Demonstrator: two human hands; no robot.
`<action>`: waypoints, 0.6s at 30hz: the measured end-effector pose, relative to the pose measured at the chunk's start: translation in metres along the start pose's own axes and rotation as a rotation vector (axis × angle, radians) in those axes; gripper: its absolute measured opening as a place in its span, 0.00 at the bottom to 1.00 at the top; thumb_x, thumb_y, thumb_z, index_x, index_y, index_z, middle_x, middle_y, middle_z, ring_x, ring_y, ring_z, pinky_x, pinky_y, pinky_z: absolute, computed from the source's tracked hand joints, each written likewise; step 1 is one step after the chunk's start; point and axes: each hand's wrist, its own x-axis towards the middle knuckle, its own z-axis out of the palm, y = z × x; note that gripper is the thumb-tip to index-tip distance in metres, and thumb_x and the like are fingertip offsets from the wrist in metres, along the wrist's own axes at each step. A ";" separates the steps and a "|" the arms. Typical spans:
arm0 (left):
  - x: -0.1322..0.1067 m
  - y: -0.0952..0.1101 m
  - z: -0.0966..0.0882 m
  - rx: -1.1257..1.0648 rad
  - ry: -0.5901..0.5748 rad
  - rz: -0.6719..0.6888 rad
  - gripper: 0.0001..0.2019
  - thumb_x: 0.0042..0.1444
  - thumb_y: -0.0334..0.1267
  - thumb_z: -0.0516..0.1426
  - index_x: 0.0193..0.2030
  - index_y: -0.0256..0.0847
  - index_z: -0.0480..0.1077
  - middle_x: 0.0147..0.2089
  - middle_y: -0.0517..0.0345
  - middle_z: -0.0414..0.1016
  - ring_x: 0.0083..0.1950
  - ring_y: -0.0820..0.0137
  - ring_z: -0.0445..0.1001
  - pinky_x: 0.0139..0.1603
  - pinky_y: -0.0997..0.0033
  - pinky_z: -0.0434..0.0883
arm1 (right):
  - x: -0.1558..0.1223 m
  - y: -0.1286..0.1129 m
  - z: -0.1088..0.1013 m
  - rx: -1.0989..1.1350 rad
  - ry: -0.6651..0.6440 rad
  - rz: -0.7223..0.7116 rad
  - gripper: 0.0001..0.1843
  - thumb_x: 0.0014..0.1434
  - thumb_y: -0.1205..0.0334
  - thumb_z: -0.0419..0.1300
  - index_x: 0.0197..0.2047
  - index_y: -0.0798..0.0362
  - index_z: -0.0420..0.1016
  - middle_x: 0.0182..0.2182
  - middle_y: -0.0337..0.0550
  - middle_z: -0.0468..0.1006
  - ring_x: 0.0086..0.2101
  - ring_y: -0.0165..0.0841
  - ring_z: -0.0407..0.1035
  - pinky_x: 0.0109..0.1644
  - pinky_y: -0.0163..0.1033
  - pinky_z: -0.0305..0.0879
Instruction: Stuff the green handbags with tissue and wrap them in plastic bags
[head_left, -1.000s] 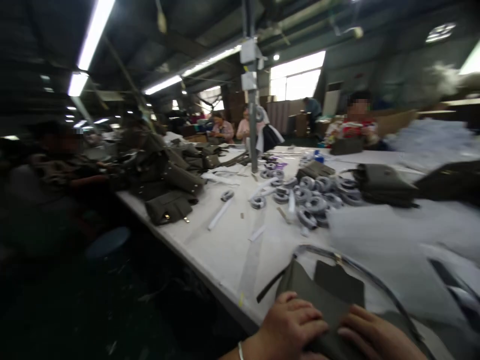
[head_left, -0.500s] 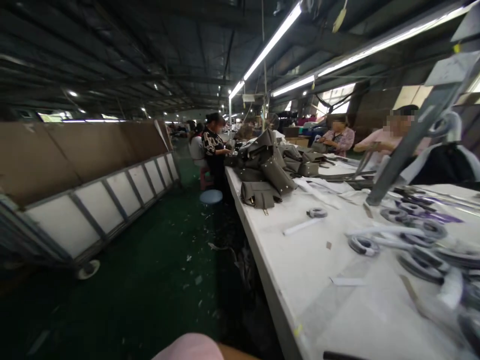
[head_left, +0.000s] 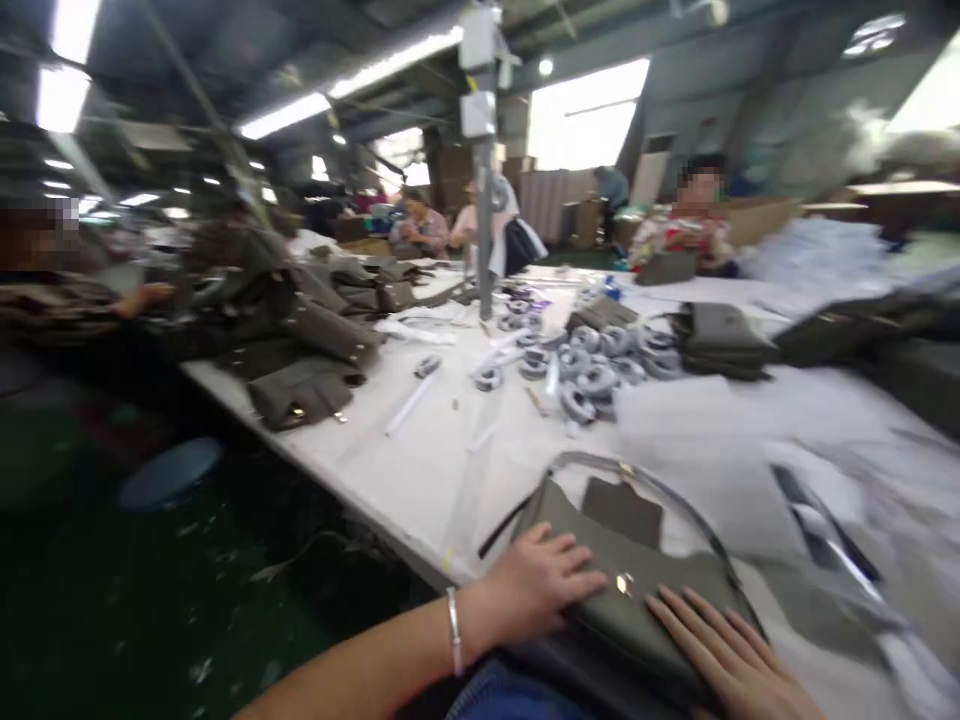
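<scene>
Left hand (head_left: 541, 583): grip spread, fingers resting on the bag (head_left: 566, 515) left of its gold clasp (head_left: 625, 584), pinching nothing visible. Right hand (head_left: 724, 645): grip also spread, fingers straight, laid on the bag right of the clasp; thumb not clear. Bag lies at the counter's (head_left: 420, 480) near edge, strap (head_left: 679, 492) arcing round its far side. Bag's inside hidden, can't tell contents. White sheet (head_left: 690, 440) just beyond the strap. Grey rolls (head_left: 596, 380) clustered mid-counter, past the bag, well apart from both hands. Bag pile (head_left: 300, 345) on the counter's left edge, contents not visible either.
</scene>
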 end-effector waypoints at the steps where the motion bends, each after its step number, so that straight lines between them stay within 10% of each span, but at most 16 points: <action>1: 0.000 -0.002 0.008 -0.002 0.009 -0.013 0.26 0.62 0.41 0.55 0.67 0.48 0.59 0.66 0.54 0.67 0.66 0.60 0.66 0.65 0.52 0.63 | -0.012 -0.007 -0.001 -0.052 -0.050 -0.041 0.47 0.48 0.71 0.56 0.68 0.26 0.57 0.62 0.31 0.70 0.59 0.46 0.67 0.60 0.58 0.66; 6: -0.014 -0.005 0.061 0.062 0.166 0.011 0.26 0.64 0.27 0.48 0.68 0.48 0.60 0.67 0.55 0.67 0.68 0.57 0.64 0.65 0.50 0.64 | -0.024 -0.027 0.015 -0.148 -0.110 0.019 0.42 0.54 0.78 0.47 0.70 0.41 0.59 0.66 0.35 0.63 0.65 0.42 0.57 0.67 0.57 0.57; 14: -0.012 0.013 0.056 0.036 0.085 0.045 0.38 0.57 0.45 0.61 0.72 0.55 0.49 0.76 0.48 0.43 0.73 0.45 0.50 0.66 0.39 0.60 | -0.030 -0.049 0.009 0.038 -0.137 0.117 0.38 0.58 0.62 0.59 0.71 0.50 0.57 0.68 0.48 0.58 0.68 0.46 0.50 0.71 0.59 0.47; 18: -0.006 0.013 0.075 0.124 0.153 0.073 0.36 0.59 0.42 0.60 0.72 0.59 0.50 0.76 0.51 0.45 0.73 0.48 0.53 0.66 0.46 0.62 | -0.006 -0.040 -0.015 0.223 -0.153 0.142 0.27 0.61 0.50 0.61 0.61 0.47 0.72 0.59 0.46 0.73 0.61 0.42 0.64 0.67 0.51 0.58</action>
